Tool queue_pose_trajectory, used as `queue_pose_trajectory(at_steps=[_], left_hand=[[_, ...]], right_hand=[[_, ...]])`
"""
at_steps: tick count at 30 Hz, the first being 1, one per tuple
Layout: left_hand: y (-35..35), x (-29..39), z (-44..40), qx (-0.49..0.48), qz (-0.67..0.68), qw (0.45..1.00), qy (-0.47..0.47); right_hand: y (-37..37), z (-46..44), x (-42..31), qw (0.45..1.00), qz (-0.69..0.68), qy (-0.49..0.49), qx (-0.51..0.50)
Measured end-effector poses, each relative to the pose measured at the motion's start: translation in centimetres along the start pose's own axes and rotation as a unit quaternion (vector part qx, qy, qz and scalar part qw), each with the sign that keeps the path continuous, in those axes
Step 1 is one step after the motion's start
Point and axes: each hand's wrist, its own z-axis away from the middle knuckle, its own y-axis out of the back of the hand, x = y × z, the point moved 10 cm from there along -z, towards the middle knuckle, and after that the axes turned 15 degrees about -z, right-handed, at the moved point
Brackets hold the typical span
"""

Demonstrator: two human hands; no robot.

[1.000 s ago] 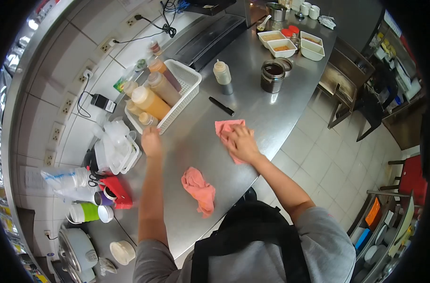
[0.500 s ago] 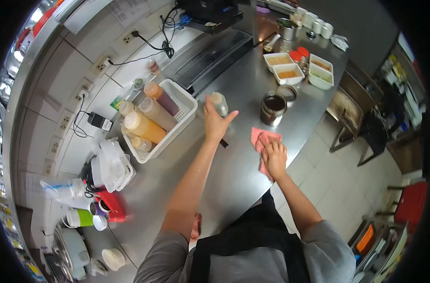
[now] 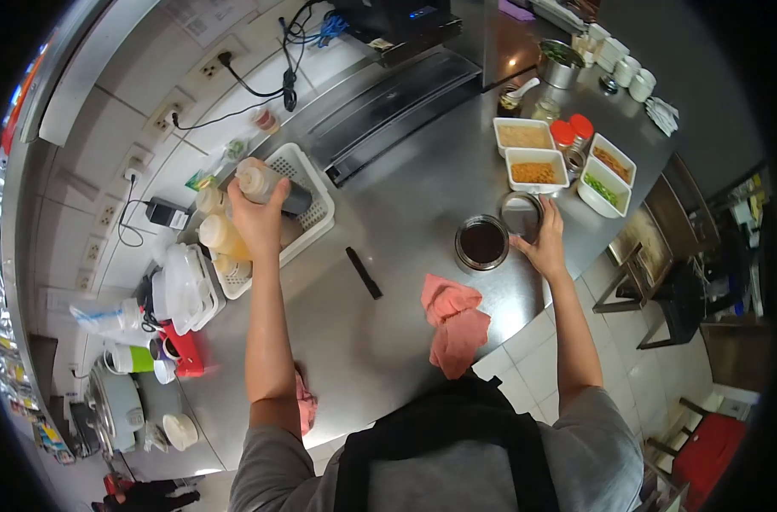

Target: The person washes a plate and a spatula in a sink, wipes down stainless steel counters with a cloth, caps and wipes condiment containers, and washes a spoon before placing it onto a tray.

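Observation:
My left hand [image 3: 256, 213] grips a squeeze bottle [image 3: 296, 198] with dark contents, tilted over the white perforated basket [image 3: 322, 218]. Other squeeze bottles, one holding yellow sauce [image 3: 222, 235], stand in that basket, partly behind my hand. My right hand [image 3: 542, 243] has its thumb and fingers around the rim of a round jar lid [image 3: 521, 215]. Right beside the lid sits an uncovered jar [image 3: 482, 243] of dark contents. A crumpled pink cloth [image 3: 457, 328] lies nearer me on the steel counter.
A black stick-like object [image 3: 364, 273] rests mid-counter. White tubs of food, one with orange-brown bits [image 3: 535, 172], stand farther back beside red-capped jars [image 3: 562, 133]. A metal pot [image 3: 561, 66] is behind them. A red holder [image 3: 184, 352] and plastic containers line the left.
My left hand has moved left to the basket, now holding a bottle; the bottle standing mid-counter is gone from there. My right hand has left the pink cloth and moved to the jar lid.

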Motion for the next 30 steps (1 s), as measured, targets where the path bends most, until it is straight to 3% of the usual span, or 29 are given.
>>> queue_pose_trajectory(at_steps=[2, 5, 8, 9, 12, 15, 18, 21, 23, 30], left_hand=[[-2.0, -2.6, -0.2, -0.012, -0.077, 0.997, 0.006], [-5.2, -4.6, 0.8, -0.03, -0.031, 0.999, -0.017], [-8.7, -7.1, 2.4, -0.106, -0.072, 0.991, 0.038], [-10.1, -8.3, 2.6, -0.112, -0.094, 0.989, 0.014], [-8.5, -7.4, 3.5, -0.05, 0.034, 0.998, 0.008], [-2.7, 0.1, 7.1, 0.057, -0.037, 0.995, -0.072], [-3.9, 5.1, 13.8, -0.058, 0.07, 0.988, -0.122], [-10.9, 8.5, 21.8, -0.239, 0.259, 0.918, -0.18], [-14.2, 10.7, 26.0, -0.387, 0.343, 0.854, -0.055], [-19.4, 13.8, 28.8, -0.316, 0.329, 0.888, -0.052]], right_hand=[[-1.7, -1.2, 1.1, 1.0, -0.003, -0.019, -0.006], [-2.7, -1.6, 1.5, 1.0, 0.003, -0.009, 0.029], [-3.0, -1.4, 1.5, 0.999, -0.001, -0.011, 0.037], [-2.8, -1.2, 0.9, 1.0, 0.016, -0.017, 0.019], [-1.6, -0.9, -3.0, 0.993, 0.091, 0.001, -0.078], [0.0, 0.0, -9.5, 0.954, 0.191, 0.053, -0.226], [0.2, 0.8, -15.2, 0.923, 0.23, 0.151, -0.268], [-1.3, 1.1, -18.6, 0.904, 0.189, 0.22, -0.314], [-3.0, 1.4, -20.1, 0.884, 0.143, 0.257, -0.365], [-9.6, 1.2, -17.6, 0.786, 0.056, 0.312, -0.531]])
